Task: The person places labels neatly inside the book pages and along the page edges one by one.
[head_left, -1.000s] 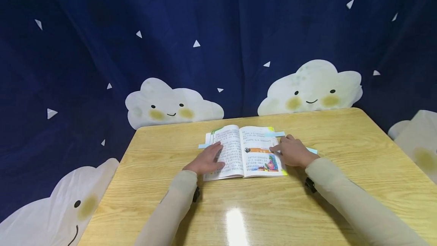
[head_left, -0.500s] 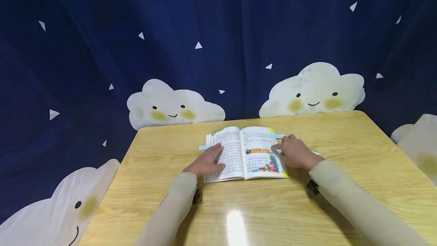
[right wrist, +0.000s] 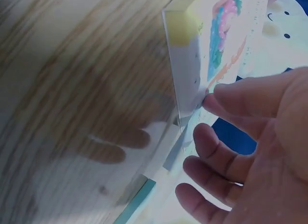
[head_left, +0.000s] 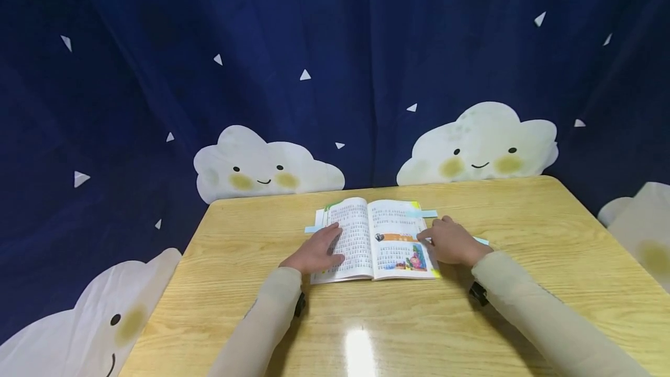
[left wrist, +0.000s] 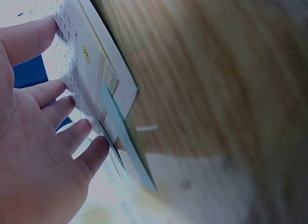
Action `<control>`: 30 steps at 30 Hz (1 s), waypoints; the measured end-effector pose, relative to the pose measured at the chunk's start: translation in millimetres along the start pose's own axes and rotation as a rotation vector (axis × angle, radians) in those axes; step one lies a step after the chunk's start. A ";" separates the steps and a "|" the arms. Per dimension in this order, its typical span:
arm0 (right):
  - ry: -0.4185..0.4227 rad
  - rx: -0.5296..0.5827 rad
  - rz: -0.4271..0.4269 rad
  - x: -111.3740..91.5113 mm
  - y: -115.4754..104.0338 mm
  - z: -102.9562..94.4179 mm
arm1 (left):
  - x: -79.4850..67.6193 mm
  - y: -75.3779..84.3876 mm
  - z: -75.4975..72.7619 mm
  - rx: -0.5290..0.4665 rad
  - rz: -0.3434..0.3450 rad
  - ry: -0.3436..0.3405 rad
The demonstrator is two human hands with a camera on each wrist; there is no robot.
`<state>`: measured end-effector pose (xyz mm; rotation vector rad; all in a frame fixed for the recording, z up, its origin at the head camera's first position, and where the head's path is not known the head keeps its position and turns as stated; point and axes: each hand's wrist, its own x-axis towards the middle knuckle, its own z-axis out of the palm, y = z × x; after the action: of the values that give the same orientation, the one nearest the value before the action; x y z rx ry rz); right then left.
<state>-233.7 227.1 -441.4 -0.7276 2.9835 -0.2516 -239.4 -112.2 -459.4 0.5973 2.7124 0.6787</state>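
An open book lies on the wooden table, printed text on both pages and a coloured picture low on the right one. My left hand rests on the left page, fingers spread; its fingertips touch the paper in the left wrist view. Over the right page's outer edge, my right hand touches the page with its index fingertip, at a light-blue strip that runs out under the hand. The thumb lies close to that finger in the right wrist view. Whether they pinch the strip is hard to tell.
Another light-blue strip sticks out from the right page's upper edge, and a left strip from the left side. Behind the wooden table hangs a dark blue curtain with white triangles and smiling clouds.
The scene sits slightly lower in the head view, as the camera has tilted. Both hands keep nearly the same places on the book.
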 end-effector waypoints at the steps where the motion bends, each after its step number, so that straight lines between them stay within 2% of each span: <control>1: 0.012 0.010 -0.006 -0.3 0.5 -1.1 | 0.1 0.5 -0.1 0.001 0.001 0.000; 6: 0.072 0.039 -0.057 -2.3 5.4 -12.6 | 0.6 2.3 -1.3 0.000 -0.001 0.012; 9: 0.091 0.079 -0.059 -5.6 12.3 -21.6 | 0.2 2.9 -1.3 0.003 -0.014 0.014; 13: 0.092 0.142 -0.011 -16.0 25.0 -33.1 | -1.5 3.4 -0.6 -0.004 -0.028 0.003; 18: 0.105 0.149 0.057 -29.4 41.3 -42.1 | -2.4 5.3 -1.7 -0.017 -0.026 0.002; 23: 0.102 0.153 0.098 -36.2 57.1 -40.3 | -1.6 5.7 -3.2 -0.007 -0.024 0.001; 30: 0.080 0.123 0.167 -38.2 74.5 -25.6 | -1.3 6.0 -3.0 -0.007 -0.026 -0.004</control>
<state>-236.0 313.6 -428.3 -0.4639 3.0471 -0.4589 -237.5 -109.2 -453.7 0.5600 2.7080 0.6787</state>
